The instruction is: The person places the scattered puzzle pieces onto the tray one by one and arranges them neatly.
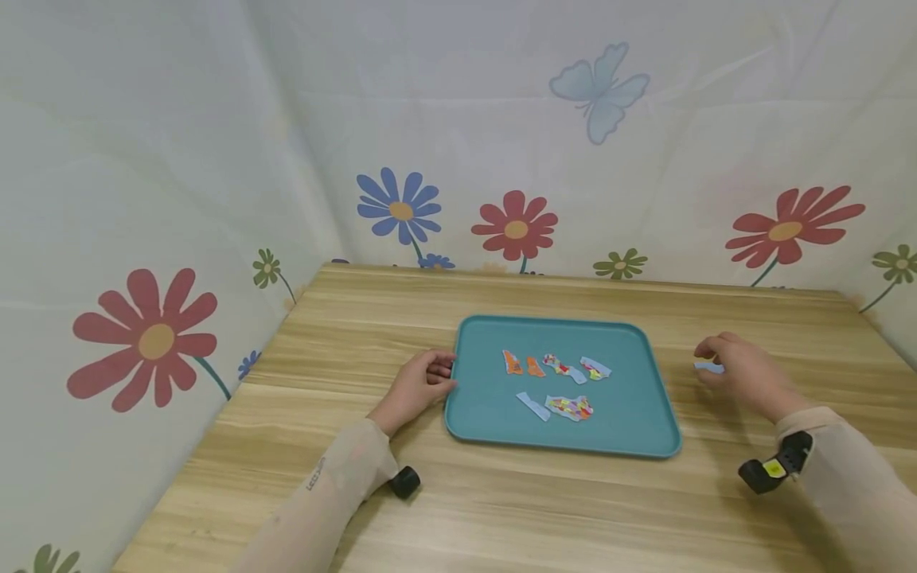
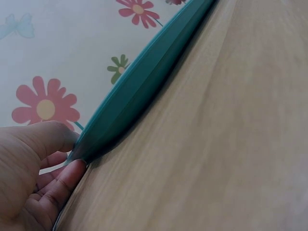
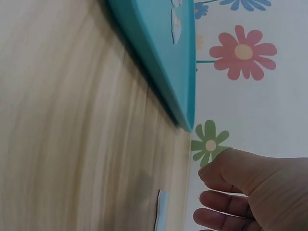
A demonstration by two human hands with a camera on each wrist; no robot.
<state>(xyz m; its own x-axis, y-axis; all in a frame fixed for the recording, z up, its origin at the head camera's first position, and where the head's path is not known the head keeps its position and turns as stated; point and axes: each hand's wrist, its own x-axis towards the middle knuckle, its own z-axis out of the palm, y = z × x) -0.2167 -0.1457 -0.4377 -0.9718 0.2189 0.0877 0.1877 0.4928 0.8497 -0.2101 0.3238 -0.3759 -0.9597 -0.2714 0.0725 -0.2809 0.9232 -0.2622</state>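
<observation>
A teal tray (image 1: 494,430) lies on the table, with several torn-looking paper pieces on it. Among them are an orange scrap (image 1: 512,363), a multicoloured scrap (image 1: 569,408) and a narrow pale blue strip (image 1: 533,406). My left hand (image 1: 418,386) pinches the tray's left rim; in the left wrist view the thumb lies against the tray edge (image 2: 139,86) with a finger below it. To the right of the tray, my right hand (image 1: 745,374) hovers with loosely bent fingers over a light blue paper piece (image 3: 161,211) on the table. In the right wrist view they are apart.
The wooden table (image 1: 544,509) extends around the tray. A cloth backdrop (image 1: 458,119) printed with flowers and a butterfly hangs behind it and along the left side. Dark camera mounts (image 1: 777,464) sit at both wrists.
</observation>
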